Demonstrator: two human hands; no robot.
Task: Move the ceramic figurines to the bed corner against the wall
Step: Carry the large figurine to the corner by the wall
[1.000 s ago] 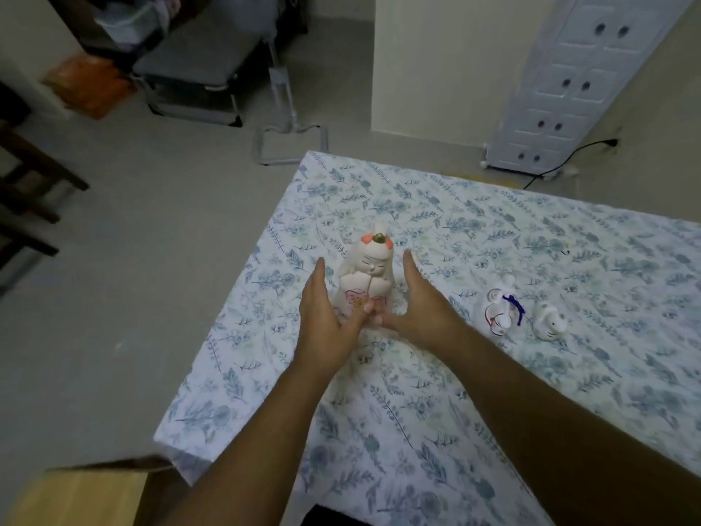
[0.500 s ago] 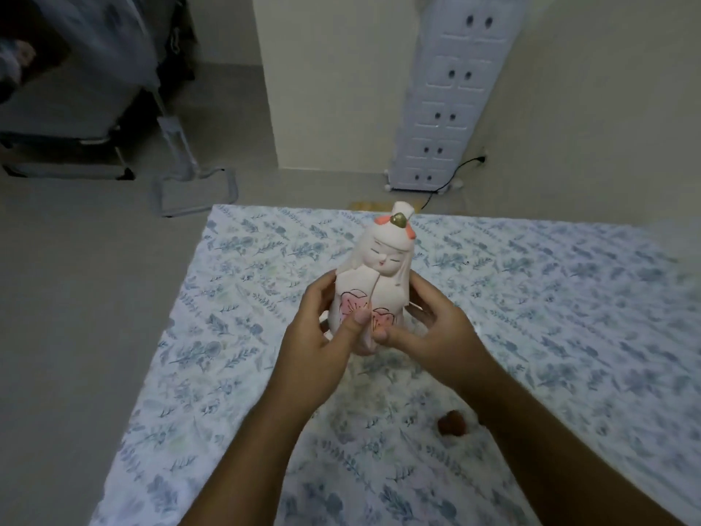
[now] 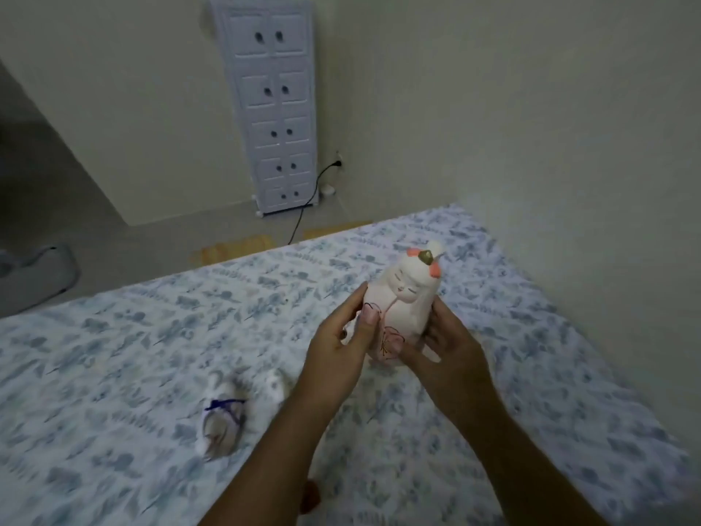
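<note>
I hold a tall white ceramic doll figurine with pink hair ornaments and a flower pattern above the bed, tilted to the right. My left hand grips its left side and my right hand grips its right side and base. Lower left on the floral sheet lies a small white figurine with a blue ribbon, blurred. A second small white figurine sits right beside it, partly hidden by my left forearm. The bed corner against the wall lies beyond the doll.
A tall white drawer cabinet stands on the floor past the bed, with a black cable running to a wall socket. The wall borders the bed on the right. A grey object sits on the floor at the left.
The view has swung right toward the wall corner. The doll, lifted off the bed a second ago, has travelled right in both hands and now tilts. The two small figurines are back in view at lower left.
</note>
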